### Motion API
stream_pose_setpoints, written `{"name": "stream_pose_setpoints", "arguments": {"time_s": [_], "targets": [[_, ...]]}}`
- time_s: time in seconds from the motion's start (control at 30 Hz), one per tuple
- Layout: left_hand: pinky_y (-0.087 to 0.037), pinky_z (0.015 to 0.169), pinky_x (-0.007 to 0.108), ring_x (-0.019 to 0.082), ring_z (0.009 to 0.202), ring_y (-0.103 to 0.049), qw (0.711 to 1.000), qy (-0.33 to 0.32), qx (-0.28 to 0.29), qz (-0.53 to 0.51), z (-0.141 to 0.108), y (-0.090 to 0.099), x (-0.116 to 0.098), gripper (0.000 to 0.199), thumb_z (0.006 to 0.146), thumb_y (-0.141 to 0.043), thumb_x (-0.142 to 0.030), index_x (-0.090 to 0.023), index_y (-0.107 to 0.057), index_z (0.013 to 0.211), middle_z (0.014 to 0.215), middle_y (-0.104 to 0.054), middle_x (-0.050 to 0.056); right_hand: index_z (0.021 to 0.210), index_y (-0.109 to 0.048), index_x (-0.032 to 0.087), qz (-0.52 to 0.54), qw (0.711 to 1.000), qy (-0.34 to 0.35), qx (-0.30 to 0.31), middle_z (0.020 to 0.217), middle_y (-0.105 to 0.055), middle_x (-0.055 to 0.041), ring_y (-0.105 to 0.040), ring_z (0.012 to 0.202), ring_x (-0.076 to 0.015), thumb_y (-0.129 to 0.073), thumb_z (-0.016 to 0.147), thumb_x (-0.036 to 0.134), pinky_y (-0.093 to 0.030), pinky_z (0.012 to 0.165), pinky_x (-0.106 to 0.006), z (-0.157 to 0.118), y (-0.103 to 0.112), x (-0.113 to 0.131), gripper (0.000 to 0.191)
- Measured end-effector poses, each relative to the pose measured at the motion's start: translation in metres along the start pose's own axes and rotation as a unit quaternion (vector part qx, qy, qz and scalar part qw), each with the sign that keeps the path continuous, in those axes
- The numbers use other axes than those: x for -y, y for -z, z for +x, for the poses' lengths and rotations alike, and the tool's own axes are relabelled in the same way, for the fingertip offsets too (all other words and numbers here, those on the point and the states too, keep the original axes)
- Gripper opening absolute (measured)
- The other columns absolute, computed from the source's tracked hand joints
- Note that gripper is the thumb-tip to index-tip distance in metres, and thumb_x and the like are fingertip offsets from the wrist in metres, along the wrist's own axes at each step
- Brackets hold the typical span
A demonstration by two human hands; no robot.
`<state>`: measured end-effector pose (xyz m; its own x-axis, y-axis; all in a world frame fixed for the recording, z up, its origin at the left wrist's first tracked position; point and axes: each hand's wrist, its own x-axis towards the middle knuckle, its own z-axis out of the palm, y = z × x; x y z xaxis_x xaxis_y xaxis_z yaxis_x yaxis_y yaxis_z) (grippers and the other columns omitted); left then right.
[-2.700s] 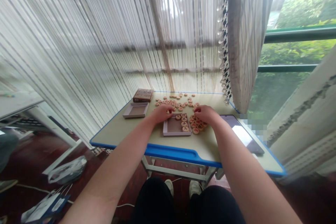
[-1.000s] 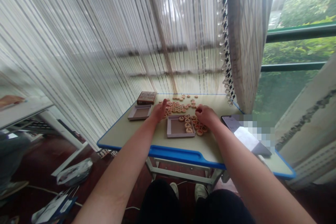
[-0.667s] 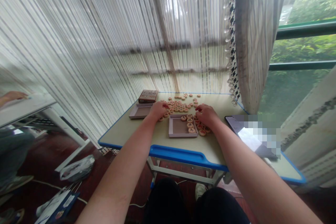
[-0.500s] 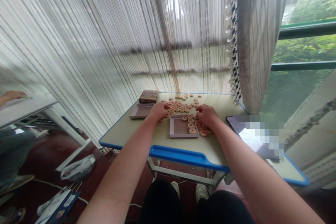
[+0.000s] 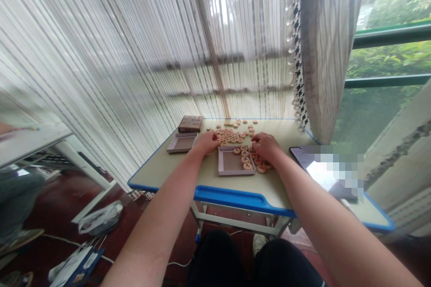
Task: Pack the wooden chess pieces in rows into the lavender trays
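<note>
My left hand [image 5: 207, 142] reaches to the left edge of a spread of round xiangqi pieces [image 5: 230, 135]. Its fingers are bent together at the pieces; what lies between the fingertips is hidden. Over the pieces [image 5: 258, 161] right of the box tray stands my right hand [image 5: 266, 145], fingers loosely curved, with a gap between thumb and forefinger. Between my hands lies a shallow cardboard box tray [image 5: 230, 173]. Along its right side sit several pieces [image 5: 246, 159] in a column, with one more beside the top of it.
A second shallow tray [image 5: 182, 149] lies at the left, in front of a brown printed box [image 5: 191, 123]. On the right rests a tablet-like device [image 5: 323, 170]. The table has a blue edge [image 5: 232, 196]. At far left, another table [image 5: 40, 141] has a person's hand over it.
My left hand has shifted slightly right along the pieces, covering some at the near left edge. My right hand stays almost in place. The camera view has tilted a little.
</note>
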<state>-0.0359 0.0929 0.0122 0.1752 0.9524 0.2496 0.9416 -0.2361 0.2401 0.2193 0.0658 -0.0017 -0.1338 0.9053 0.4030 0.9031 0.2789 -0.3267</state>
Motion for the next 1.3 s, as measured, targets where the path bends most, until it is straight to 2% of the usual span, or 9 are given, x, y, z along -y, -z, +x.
{"name": "stream_pose_setpoints", "arguments": {"time_s": [0.1,0.2,0.33,0.43,0.57,0.7,0.87,1.1,1.3], "targets": [[-0.046,0.069,0.025,0.016,0.075,-0.060,0.996,-0.008,-0.050,-0.077,-0.001,0.000,-0.002,0.026,0.066,-0.062,-0.037,-0.017,-0.063,0.083,0.080,-0.066,0.004,0.090,-0.064,0.020,0.003,1.000,-0.002,0.001,0.095,-0.060,-0.0061,-0.053,0.089,-0.0171,-0.049,0.074,0.024,-0.037,0.085,-0.028,-0.001,0.001,0.000,0.022],[-0.047,0.069,0.026,0.014,0.073,-0.060,0.975,-0.024,-0.091,-0.202,-0.003,0.001,-0.009,0.024,0.066,-0.064,-0.034,-0.015,-0.061,0.080,0.079,-0.066,0.004,0.092,-0.063,0.020,0.013,1.000,-0.001,-0.012,0.093,-0.060,-0.0062,-0.052,0.091,-0.0174,-0.050,0.074,0.022,-0.037,0.085,-0.029,-0.001,0.004,0.003,0.023],[-0.050,0.069,0.026,0.013,0.075,-0.062,0.920,-0.032,-0.064,-0.386,-0.004,-0.002,-0.021,0.025,0.068,-0.064,-0.023,-0.012,-0.059,0.090,0.084,-0.067,0.007,0.091,-0.062,0.019,0.042,0.998,0.044,-0.022,0.090,-0.061,-0.0047,-0.052,0.088,-0.0161,-0.050,0.076,0.024,-0.037,0.083,-0.028,-0.005,0.008,0.012,0.020],[-0.051,0.068,0.026,0.013,0.072,-0.063,0.896,-0.035,-0.027,-0.442,-0.005,-0.004,-0.026,0.032,0.068,-0.063,-0.018,-0.011,-0.058,0.099,0.087,-0.067,0.008,0.089,-0.062,0.019,0.051,0.995,0.079,-0.019,0.090,-0.061,-0.0041,-0.051,0.090,-0.0161,-0.051,0.077,0.026,-0.036,0.084,-0.029,-0.007,0.009,0.018,0.017],[-0.051,0.069,0.027,0.014,0.073,-0.063,0.908,-0.051,-0.012,-0.416,-0.005,-0.004,-0.027,0.035,0.070,-0.062,-0.020,-0.011,-0.061,0.103,0.088,-0.068,0.009,0.088,-0.062,0.020,0.050,0.995,0.083,-0.015,0.092,-0.061,-0.0047,-0.051,0.091,-0.0166,-0.051,0.077,0.027,-0.035,0.086,-0.030,-0.007,0.008,0.018,0.017],[-0.049,0.077,0.026,0.015,0.084,-0.063,0.927,-0.103,-0.019,-0.359,-0.006,-0.005,-0.027,0.038,0.074,-0.059,-0.025,-0.015,-0.060,0.110,0.096,-0.068,0.008,0.087,-0.062,0.019,0.045,0.996,0.075,-0.014,0.091,-0.061,-0.0049,-0.052,0.087,-0.0164,-0.052,0.077,0.029,-0.035,0.085,-0.030,-0.007,0.009,0.016,0.018],[-0.048,0.077,0.025,0.016,0.084,-0.062,0.957,-0.145,-0.019,-0.250,-0.008,-0.003,-0.029,0.032,0.074,-0.059,-0.030,-0.016,-0.066,0.102,0.095,-0.068,0.006,0.085,-0.063,0.019,0.031,0.997,0.074,-0.005,0.091,-0.061,-0.0054,-0.051,0.089,-0.0176,-0.053,0.078,0.033,-0.035,0.086,-0.031,-0.007,0.009,0.018,0.019],[-0.047,0.073,0.025,0.016,0.078,-0.062,0.973,-0.148,0.008,-0.175,-0.012,0.001,-0.026,0.030,0.072,-0.060,-0.034,-0.018,-0.068,0.096,0.085,-0.069,0.003,0.088,-0.063,0.019,0.035,0.996,0.077,-0.007,0.096,-0.062,-0.0052,-0.051,0.095,-0.0168,-0.047,0.080,0.023,-0.031,0.093,-0.031,-0.006,0.007,0.018,0.018],[-0.046,0.074,0.023,0.015,0.077,-0.062,0.973,-0.126,0.027,-0.192,-0.009,0.001,-0.024,0.028,0.068,-0.063,-0.032,-0.018,-0.069,0.091,0.084,-0.070,0.003,0.087,-0.064,0.019,0.028,0.997,0.068,0.004,0.097,-0.061,-0.0061,-0.051,0.093,-0.0177,-0.049,0.081,0.029,-0.033,0.090,-0.031,-0.007,0.008,0.019,0.019]]}}
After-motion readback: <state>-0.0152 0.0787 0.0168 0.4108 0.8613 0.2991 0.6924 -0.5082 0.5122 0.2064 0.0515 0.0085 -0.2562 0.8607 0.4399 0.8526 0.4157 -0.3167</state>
